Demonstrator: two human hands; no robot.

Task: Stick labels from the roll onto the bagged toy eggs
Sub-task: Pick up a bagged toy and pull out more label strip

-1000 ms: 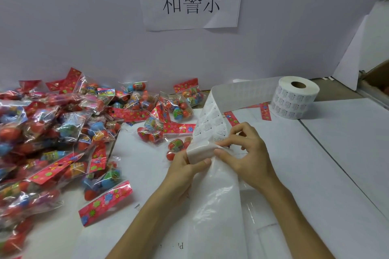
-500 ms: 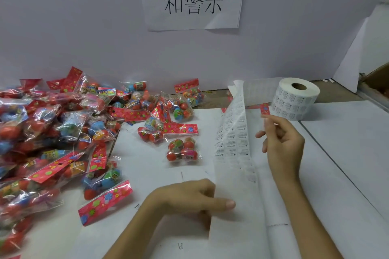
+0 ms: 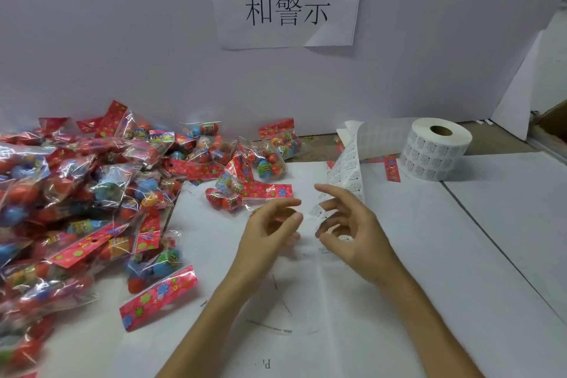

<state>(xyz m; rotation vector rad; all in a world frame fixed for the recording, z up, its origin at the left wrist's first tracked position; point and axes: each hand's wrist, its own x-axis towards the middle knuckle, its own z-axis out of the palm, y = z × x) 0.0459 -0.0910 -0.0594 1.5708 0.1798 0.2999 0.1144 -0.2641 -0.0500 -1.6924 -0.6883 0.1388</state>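
Gap between left hand, right hand; label strip behind right.

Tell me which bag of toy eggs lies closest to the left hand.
The bag right behind the left hand, its red showing between thumb and finger; all others lie clear of the hand.

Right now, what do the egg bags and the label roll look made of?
Egg bags: clear thin plastic film, glossy, judging by glints and crinkles. Label roll: matte white paper with printed labels, wound on a brownish core, probably cardboard.
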